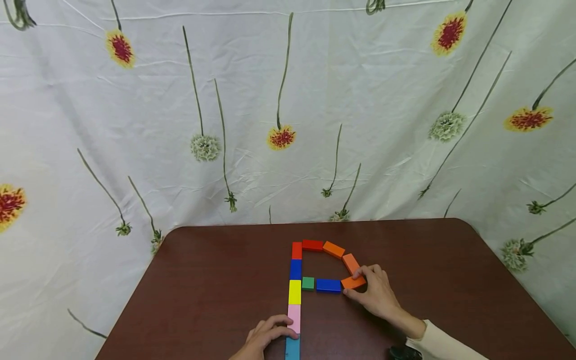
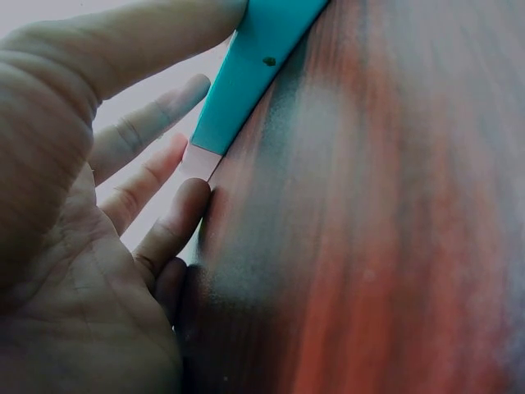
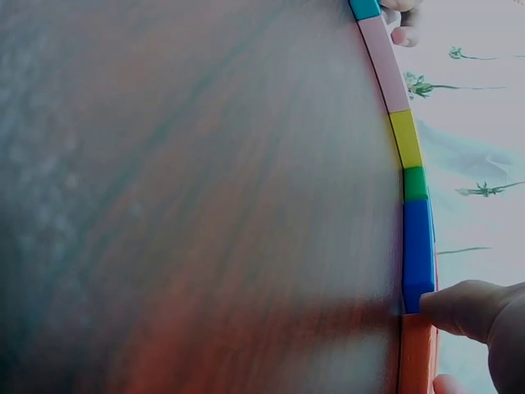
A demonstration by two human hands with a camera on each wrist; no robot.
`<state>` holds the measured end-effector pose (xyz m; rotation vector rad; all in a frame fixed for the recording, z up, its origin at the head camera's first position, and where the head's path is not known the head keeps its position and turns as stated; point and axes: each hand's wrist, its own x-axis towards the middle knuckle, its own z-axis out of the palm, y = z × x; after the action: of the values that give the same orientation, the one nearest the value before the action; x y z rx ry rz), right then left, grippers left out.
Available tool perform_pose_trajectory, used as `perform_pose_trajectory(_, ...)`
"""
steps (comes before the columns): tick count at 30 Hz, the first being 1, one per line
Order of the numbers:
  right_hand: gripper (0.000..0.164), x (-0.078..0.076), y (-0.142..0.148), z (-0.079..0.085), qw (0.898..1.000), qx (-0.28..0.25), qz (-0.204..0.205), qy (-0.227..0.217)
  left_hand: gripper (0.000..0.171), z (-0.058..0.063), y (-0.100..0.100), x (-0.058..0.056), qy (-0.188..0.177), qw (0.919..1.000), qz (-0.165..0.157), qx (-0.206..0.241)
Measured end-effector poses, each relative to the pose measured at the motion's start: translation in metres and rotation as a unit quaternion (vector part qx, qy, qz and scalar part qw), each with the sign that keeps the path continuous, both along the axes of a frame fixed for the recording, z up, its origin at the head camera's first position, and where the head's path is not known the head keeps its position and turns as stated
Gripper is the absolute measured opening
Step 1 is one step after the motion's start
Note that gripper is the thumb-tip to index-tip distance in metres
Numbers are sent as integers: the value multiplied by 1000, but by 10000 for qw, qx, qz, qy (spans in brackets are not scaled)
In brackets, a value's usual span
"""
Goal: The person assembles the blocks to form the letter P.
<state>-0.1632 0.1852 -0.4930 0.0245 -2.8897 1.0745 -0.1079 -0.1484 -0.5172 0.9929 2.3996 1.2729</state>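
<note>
Coloured blocks lie end to end in a P-like outline in the head view. My right hand [image 1: 375,292] pinches the lowest orange block [image 1: 352,283] between thumb and fingers, at the loop's lower right corner. That block sits beside the long blue block [image 1: 328,286], and a green block [image 1: 308,283] is left of it. My left hand [image 1: 265,336] rests its fingertips at the pink block [image 1: 294,319]. Its thumb lies by the light blue block [image 2: 254,74], with the fingers extended in the left wrist view.
Above the pink block run a yellow block [image 1: 294,292], a blue and a red block [image 1: 297,250]. Another red block [image 1: 312,245] and two orange blocks [image 1: 334,249] curve rightward. A brown table [image 1: 202,280] bears them; a flowered cloth [image 1: 252,100] hangs behind.
</note>
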Motion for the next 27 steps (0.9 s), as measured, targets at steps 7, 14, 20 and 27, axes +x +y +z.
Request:
perform_pose_trajectory(7,37,1,0,-1,10000,38,-50,43,46,-1,0,1,87,9999,-18,47)
perform_pose_trajectory(14,36,2,-1,-1,9999,31,-33,92,44,-1,0,1,54,9999,-59,113)
perform_pose_trajectory(20,37,3,-2,-1,9999,-3,-2,104,43,-2,1,0,13,9999,-35,127)
perform_pose_trajectory(27,35,3,-3,-2,9998,-100,48,137,41,-2,0,-1,-139,9999,-18,-25)
